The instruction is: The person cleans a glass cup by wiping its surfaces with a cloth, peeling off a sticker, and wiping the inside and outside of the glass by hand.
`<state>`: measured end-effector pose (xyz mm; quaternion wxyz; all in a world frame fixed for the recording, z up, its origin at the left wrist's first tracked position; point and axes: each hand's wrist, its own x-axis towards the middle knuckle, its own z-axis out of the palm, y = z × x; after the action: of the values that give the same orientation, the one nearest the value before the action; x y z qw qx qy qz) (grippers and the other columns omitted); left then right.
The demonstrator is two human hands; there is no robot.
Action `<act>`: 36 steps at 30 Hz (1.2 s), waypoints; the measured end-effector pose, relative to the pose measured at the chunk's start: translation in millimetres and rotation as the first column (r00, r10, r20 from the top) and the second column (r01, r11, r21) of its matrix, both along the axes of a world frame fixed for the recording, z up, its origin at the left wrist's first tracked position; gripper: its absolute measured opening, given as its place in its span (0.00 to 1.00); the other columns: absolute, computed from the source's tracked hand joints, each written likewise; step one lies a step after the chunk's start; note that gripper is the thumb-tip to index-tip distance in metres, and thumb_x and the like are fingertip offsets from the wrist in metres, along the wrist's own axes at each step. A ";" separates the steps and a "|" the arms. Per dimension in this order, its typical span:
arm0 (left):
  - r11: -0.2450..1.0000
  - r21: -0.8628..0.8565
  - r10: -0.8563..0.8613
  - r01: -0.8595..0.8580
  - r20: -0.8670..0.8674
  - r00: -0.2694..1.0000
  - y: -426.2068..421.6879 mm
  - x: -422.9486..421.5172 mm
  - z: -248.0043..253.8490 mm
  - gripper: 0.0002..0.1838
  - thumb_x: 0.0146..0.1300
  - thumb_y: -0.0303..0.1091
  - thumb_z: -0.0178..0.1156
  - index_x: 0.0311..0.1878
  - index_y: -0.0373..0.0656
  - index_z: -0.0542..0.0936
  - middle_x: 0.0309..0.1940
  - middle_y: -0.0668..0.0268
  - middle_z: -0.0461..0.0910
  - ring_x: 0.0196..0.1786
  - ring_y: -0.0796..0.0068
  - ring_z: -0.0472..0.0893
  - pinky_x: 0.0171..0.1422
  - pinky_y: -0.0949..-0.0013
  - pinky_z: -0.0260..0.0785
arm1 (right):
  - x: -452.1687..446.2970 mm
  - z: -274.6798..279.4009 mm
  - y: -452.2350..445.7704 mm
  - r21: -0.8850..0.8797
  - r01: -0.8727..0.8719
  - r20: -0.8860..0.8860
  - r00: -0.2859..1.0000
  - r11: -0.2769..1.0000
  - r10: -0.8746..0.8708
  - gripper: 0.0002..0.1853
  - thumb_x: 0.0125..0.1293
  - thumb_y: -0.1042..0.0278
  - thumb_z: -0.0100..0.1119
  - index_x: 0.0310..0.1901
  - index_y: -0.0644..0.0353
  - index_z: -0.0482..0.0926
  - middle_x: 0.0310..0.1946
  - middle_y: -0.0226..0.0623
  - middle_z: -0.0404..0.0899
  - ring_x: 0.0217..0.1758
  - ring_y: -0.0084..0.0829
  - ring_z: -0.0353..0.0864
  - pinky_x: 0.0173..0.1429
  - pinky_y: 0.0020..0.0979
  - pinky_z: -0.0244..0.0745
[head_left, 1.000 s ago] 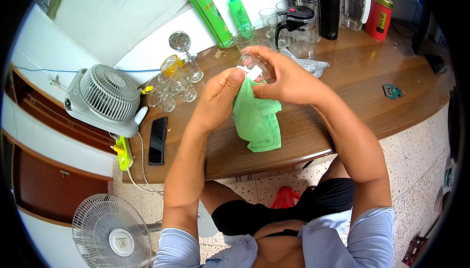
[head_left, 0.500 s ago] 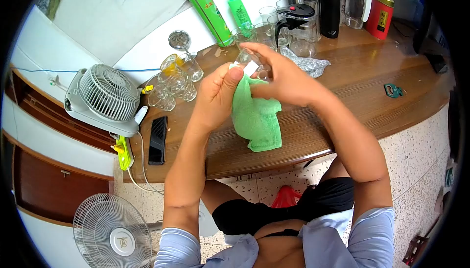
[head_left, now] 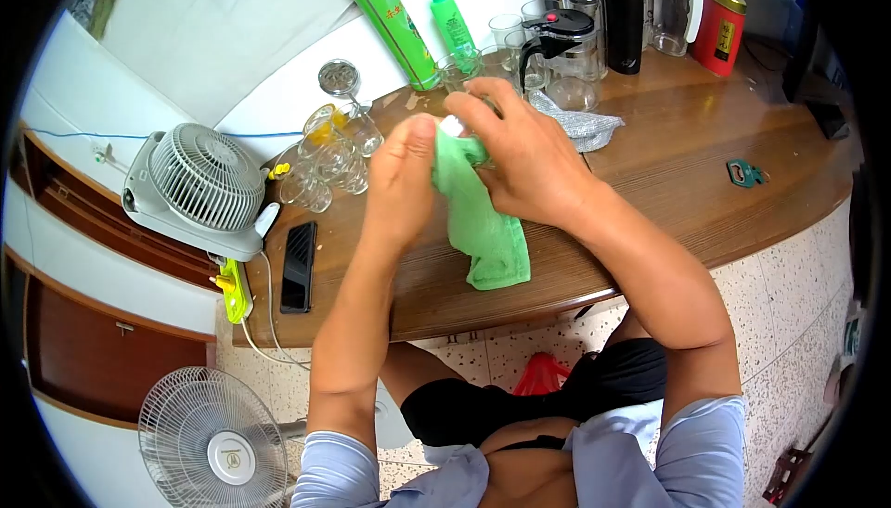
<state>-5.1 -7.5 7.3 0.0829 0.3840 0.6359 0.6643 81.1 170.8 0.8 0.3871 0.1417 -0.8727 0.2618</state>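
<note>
A green cloth [head_left: 487,230] hangs in folds between my hands, above the front part of the wooden table. My left hand [head_left: 406,174] is closed on its upper left edge, thumb pressed on top. From the other side my right hand [head_left: 534,155] curls round the bunched top of the cloth. A small white patch [head_left: 452,126] shows between the fingers of both hands. A clear drinking glass was visible there in the earlier picture; cloth and fingers now hide most of it.
Several clear glasses [head_left: 334,160] stand left, beside a grey fan [head_left: 209,174]. A phone [head_left: 298,267] lies near the front edge. Behind my hands are a green spray can [head_left: 390,21], a green pump bottle [head_left: 451,21], a black-lidded teapot [head_left: 573,53] and a silvery cloth [head_left: 589,126].
My right hand has closed in over the glass and moved nearer my left hand. The cloth's top is now bunched around the glass, and its hanging part looks narrower.
</note>
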 end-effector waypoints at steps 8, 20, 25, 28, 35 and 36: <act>0.995 0.055 0.086 -0.078 -0.159 0.984 14.2 -1.3 -12.3 0.33 0.87 0.57 0.43 0.76 0.37 0.71 0.71 0.51 0.76 0.69 0.67 0.78 0.74 0.61 0.73 | -7.0 -4.3 -7.7 -0.557 -0.120 0.104 0.972 0.822 0.213 0.41 0.59 0.71 0.77 0.69 0.60 0.60 0.62 0.50 0.70 0.61 0.40 0.81 0.55 0.39 0.82; 0.963 0.259 -0.216 0.078 0.563 0.798 19.3 20.9 5.0 0.45 0.81 0.73 0.35 0.85 0.45 0.57 0.74 0.55 0.73 0.71 0.61 0.79 0.75 0.54 0.75 | -11.8 -18.2 -12.3 -0.234 -0.220 -0.048 0.976 0.947 0.214 0.34 0.64 0.77 0.74 0.64 0.57 0.61 0.68 0.45 0.63 0.71 0.35 0.68 0.74 0.39 0.66; 0.891 0.356 -0.446 0.280 0.583 0.679 21.5 18.1 -10.4 0.38 0.85 0.68 0.34 0.76 0.46 0.71 0.62 0.62 0.82 0.65 0.67 0.83 0.72 0.57 0.78 | -20.0 -12.3 -9.6 -0.413 -0.209 -0.207 0.969 0.887 0.132 0.17 0.77 0.58 0.69 0.48 0.62 0.73 0.42 0.40 0.76 0.44 0.35 0.75 0.54 0.35 0.74; 0.848 0.425 -0.524 0.317 0.575 0.628 24.5 22.4 -14.4 0.35 0.86 0.64 0.37 0.75 0.44 0.71 0.61 0.62 0.83 0.63 0.69 0.84 0.70 0.58 0.80 | -13.8 -2.5 -6.9 -0.575 -0.135 -0.108 0.990 0.807 0.089 0.16 0.85 0.57 0.59 0.42 0.61 0.75 0.33 0.33 0.79 0.35 0.25 0.74 0.42 0.29 0.73; 0.887 0.360 -0.431 0.290 0.418 0.799 24.1 24.4 -15.1 0.32 0.88 0.52 0.47 0.81 0.38 0.64 0.66 0.60 0.78 0.69 0.72 0.78 0.75 0.62 0.73 | -9.8 2.2 -6.9 -0.655 -0.086 -0.061 0.996 0.751 0.061 0.27 0.90 0.49 0.46 0.30 0.55 0.75 0.22 0.20 0.70 0.24 0.12 0.63 0.28 0.23 0.58; 0.911 0.315 -0.363 0.265 0.314 0.877 25.1 22.3 -17.9 0.33 0.88 0.52 0.48 0.82 0.37 0.62 0.66 0.60 0.77 0.70 0.73 0.76 0.76 0.63 0.70 | -9.3 1.4 -8.0 -0.660 -0.068 -0.030 0.997 0.749 0.065 0.27 0.89 0.49 0.46 0.30 0.56 0.75 0.22 0.20 0.70 0.24 0.12 0.63 0.28 0.23 0.58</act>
<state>17.2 17.7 -10.7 0.2559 0.3599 0.4441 0.7796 71.8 162.8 2.2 0.4047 0.0276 -0.7177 0.5660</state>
